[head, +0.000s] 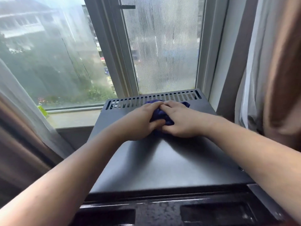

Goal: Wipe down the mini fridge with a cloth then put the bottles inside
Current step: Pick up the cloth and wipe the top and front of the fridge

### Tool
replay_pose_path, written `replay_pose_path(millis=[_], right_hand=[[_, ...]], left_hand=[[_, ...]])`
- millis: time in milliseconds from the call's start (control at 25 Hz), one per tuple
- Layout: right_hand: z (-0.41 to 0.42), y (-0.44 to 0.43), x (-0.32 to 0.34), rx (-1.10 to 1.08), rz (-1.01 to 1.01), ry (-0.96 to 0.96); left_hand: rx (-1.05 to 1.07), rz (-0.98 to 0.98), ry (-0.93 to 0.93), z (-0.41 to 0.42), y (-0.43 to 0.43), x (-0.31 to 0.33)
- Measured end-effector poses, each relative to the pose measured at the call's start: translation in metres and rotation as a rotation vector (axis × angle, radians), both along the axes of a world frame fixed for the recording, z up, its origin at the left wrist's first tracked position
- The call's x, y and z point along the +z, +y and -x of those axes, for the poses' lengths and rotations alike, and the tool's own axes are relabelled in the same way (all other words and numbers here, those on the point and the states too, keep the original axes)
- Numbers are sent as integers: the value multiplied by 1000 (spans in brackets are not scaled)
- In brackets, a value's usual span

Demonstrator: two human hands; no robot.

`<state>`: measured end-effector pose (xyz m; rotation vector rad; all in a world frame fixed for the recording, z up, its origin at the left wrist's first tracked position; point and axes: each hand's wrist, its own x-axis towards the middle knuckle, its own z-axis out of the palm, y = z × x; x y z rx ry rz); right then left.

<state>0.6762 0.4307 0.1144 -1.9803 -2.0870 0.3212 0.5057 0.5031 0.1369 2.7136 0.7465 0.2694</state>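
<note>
The cloth [161,115] is soft, light and bunched, and sits far back on the fridge [162,163] top. The left hand [140,122] and right hand [180,122] both grip its gathered folds, probably the best hold.

Both bare arms extend forward and converge toward the centre. The left forearm [65,168] enters from the lower left; the right forearm [252,152] enters from the lower right. The left hand [140,123] and right hand [182,121] lie side by side, backs upward, fingertips meeting. Fingers and thumbs of both curl around a bunched cloth [160,115].
</note>
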Motion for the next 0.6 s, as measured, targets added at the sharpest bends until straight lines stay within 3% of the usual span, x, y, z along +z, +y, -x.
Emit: replay_pose_path(millis=[360, 600], right_hand=[[-22, -146, -16, -241, -112, 74], [-84, -88, 1, -368, -114, 232]], left_hand=[[-276, 87, -82, -45, -91, -11], [-142, 104, -74, -127, -47, -8]])
